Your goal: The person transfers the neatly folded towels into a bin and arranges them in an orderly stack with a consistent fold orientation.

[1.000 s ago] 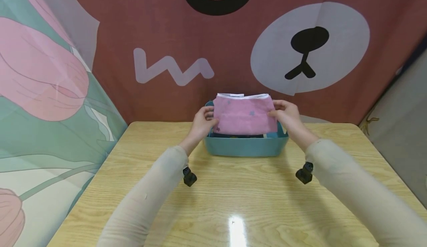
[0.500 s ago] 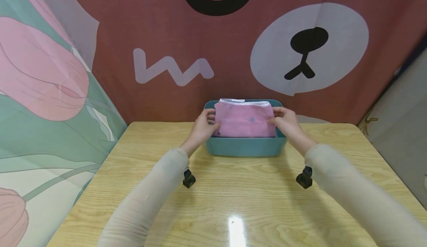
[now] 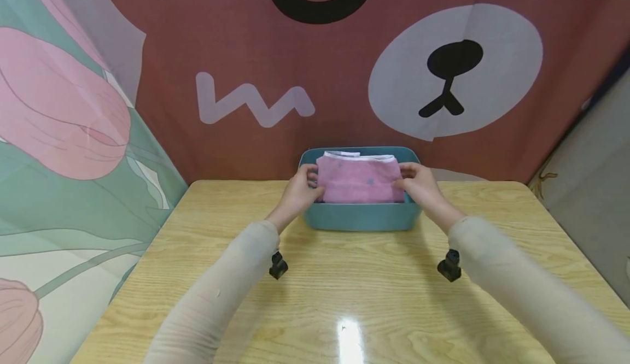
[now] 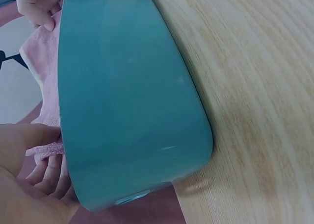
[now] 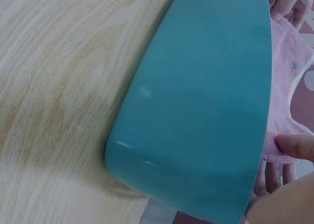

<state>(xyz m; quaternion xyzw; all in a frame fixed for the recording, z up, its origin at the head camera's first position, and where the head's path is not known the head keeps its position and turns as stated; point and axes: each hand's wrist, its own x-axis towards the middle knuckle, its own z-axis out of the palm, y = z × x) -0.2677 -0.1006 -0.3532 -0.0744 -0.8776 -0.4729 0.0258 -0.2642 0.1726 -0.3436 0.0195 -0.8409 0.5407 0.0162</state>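
Note:
A folded pink towel (image 3: pixel 359 181) with white edging and small grey marks is partly down inside a teal basket (image 3: pixel 361 217). My left hand (image 3: pixel 298 190) pinches its left edge between thumb and fingers, and my right hand (image 3: pixel 420 188) pinches the right edge the same way. In the left wrist view the towel (image 4: pixel 49 77) shows above the basket's rim, with the left thumb on one face and the fingers behind. The right wrist view has the right thumb on the towel (image 5: pixel 282 106) just over the rim. The basket's front wall hides the towel's lower part.
The basket stands at the far edge of a wooden table (image 3: pixel 344 287). Right behind it hangs a reddish-brown curtain (image 3: pixel 246 41) with a cartoon face. A floral curtain (image 3: pixel 64 134) hangs at the left, and a grey surface (image 3: pixel 595 162) stands at the right.
Both hands have lowered the towel into the basket. Its bottom edge, which showed above the front rim, is now hidden behind it, and more of the back rim shows.

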